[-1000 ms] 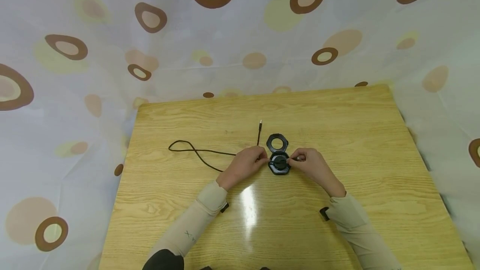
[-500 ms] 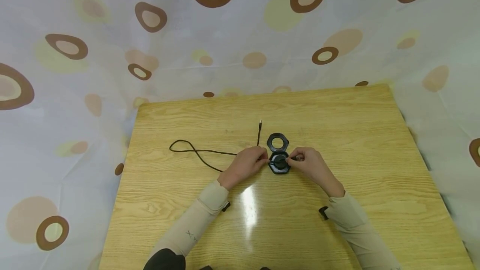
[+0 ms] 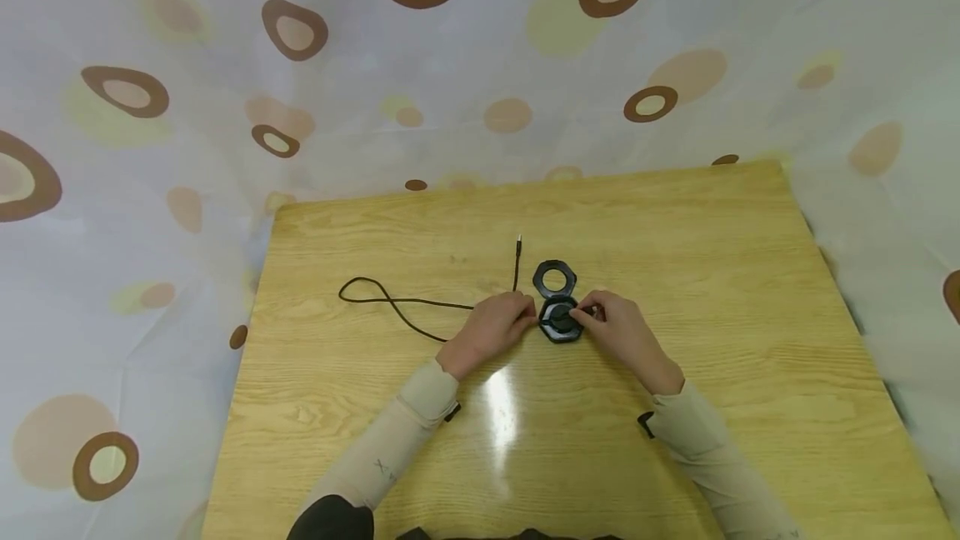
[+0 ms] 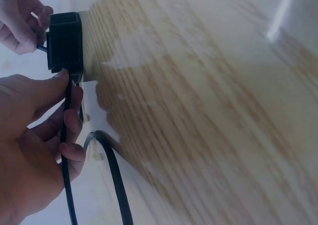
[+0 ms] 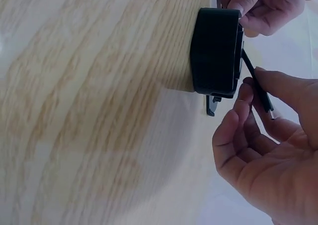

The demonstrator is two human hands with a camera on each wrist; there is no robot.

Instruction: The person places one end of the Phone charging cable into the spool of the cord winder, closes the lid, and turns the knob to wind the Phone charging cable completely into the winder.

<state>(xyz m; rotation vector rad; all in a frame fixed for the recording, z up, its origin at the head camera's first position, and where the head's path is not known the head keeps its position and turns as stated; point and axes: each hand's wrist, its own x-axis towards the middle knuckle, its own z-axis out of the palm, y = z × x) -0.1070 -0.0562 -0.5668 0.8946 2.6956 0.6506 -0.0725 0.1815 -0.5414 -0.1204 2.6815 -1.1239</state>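
Hexagonal black case [image 5: 214, 51] sits on the counter [image 3: 300, 373], ring-shaped lid [image 3: 572, 279] folded out on its far side. Left hand [image 3: 491, 327] at the case's left edge, grip pinching the black cable [image 3: 431, 302] between thumb and fingers. Right hand [image 3: 618, 332] opposite, grip pinching a short plug end [image 5: 261, 88], its metal tip turned away from the case. Second plug [image 3: 518, 245] lies loose on the counter beyond the left hand; a crossed loop of slack spreads leftward. Round core [image 3: 558, 326] shows inside the case; how the strand runs about it is too small and dark to judge. Risks, as I read them: an uneven pull, one side harder than the other, could drag the case over the smooth counter or tip it, with only fingertips near its edges for steadying. A sharp tug at the right could bend the strand hard where it leaves the case, or let the plug end slip from the fingertips. Crossed slack might tighten into a kink if drawn quickly. Lid is in neither hand; any strand riding over the rim would likely be nipped were it folded down.
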